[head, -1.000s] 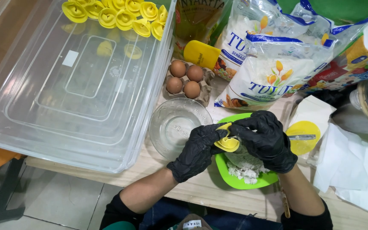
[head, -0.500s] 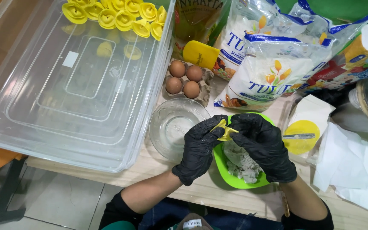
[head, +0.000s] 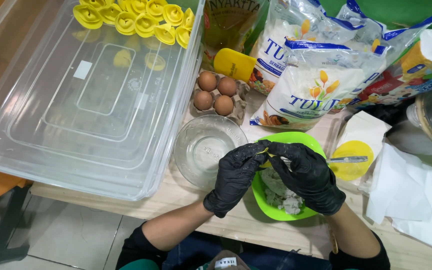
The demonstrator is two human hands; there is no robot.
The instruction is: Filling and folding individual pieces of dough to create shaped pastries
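Left hand (head: pixel 233 177) and right hand (head: pixel 308 175) pinch a yellow wrapper (head: pixel 265 151) closed over the green bowl (head: pixel 276 212); filling apparently inside.

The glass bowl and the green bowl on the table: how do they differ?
The glass bowl is clear, while the green bowl is opaque bright green. The glass bowl looks empty; the green bowl holds a pale greyish filling. The glass bowl sits uncovered in plain view, while the green bowl lies partly hidden under the left hand and right hand. Both are round and stand side by side on the wooden table.
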